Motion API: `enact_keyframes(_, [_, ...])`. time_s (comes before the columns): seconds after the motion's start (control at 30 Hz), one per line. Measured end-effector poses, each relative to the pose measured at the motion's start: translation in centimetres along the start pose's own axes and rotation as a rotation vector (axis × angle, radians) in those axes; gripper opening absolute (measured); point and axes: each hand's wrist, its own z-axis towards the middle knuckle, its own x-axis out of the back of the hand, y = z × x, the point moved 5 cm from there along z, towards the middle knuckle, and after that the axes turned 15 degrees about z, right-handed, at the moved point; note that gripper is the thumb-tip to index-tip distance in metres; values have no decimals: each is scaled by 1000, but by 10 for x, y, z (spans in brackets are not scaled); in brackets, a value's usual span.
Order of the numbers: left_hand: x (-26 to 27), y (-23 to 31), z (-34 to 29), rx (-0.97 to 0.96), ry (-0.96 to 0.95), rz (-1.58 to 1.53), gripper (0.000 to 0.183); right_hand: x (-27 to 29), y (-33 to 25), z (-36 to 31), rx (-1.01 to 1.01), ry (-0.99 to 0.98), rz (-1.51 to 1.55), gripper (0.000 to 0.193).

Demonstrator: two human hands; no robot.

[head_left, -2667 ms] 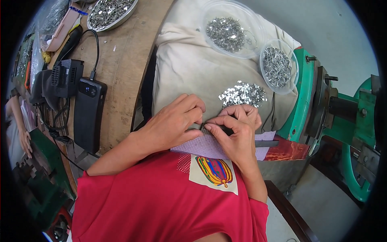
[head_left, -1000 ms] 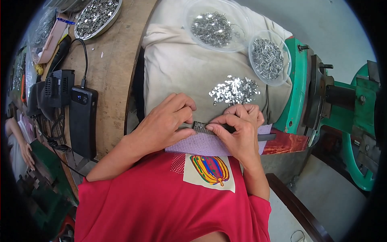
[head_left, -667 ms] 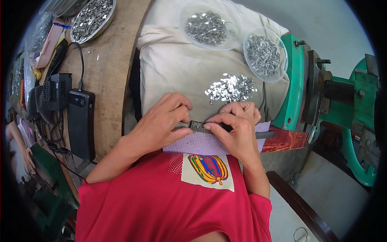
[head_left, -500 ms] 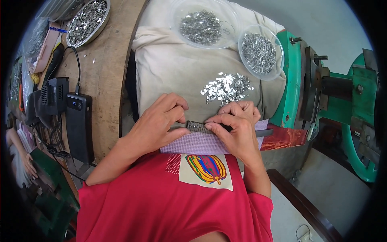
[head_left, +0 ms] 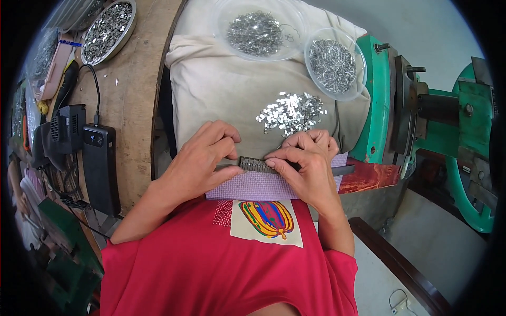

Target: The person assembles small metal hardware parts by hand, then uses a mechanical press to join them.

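Note:
A narrow dark metal strip (head_left: 255,164) with a row of small slots lies across a lilac woven pad (head_left: 247,186) in front of me. My left hand (head_left: 203,158) is at the strip's left end, thumb tip beside it. Its fingers are bent, with a gap between them and the thumb. Over the strip's right part, my right hand (head_left: 305,160) has thumb and index finger pinched close together at the slots. Whatever sits between those fingertips is too small to make out. Just beyond the right hand, a loose pile of small shiny metal pieces (head_left: 292,113) rests on beige cloth (head_left: 211,79).
Two clear plastic tubs of small metal parts, a wide one (head_left: 266,57) and a smaller one (head_left: 345,96), stand behind the pile. Green machinery (head_left: 377,100) borders the right. On the wooden bench (head_left: 134,105) sit a metal bowl (head_left: 130,26) and a black power bank (head_left: 100,168).
The whole view has shifted slightly. Against the strip, both hands keep nearly the same place and pose.

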Motion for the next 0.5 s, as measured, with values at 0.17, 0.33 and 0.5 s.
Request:
enact_keyframes(0.17, [1, -1, 0, 0, 0, -9, 29, -1, 0, 0, 0, 21, 10, 14])
enact_keyframes(0.33, [-1, -2, -1, 19, -32, -7, 32, 5, 3, -4, -19, 29, -19, 14])
enact_keyframes(0.5, [-1, -2, -1, -18, 15, -13, 31, 3, 2, -6, -31, 39, -42, 13])
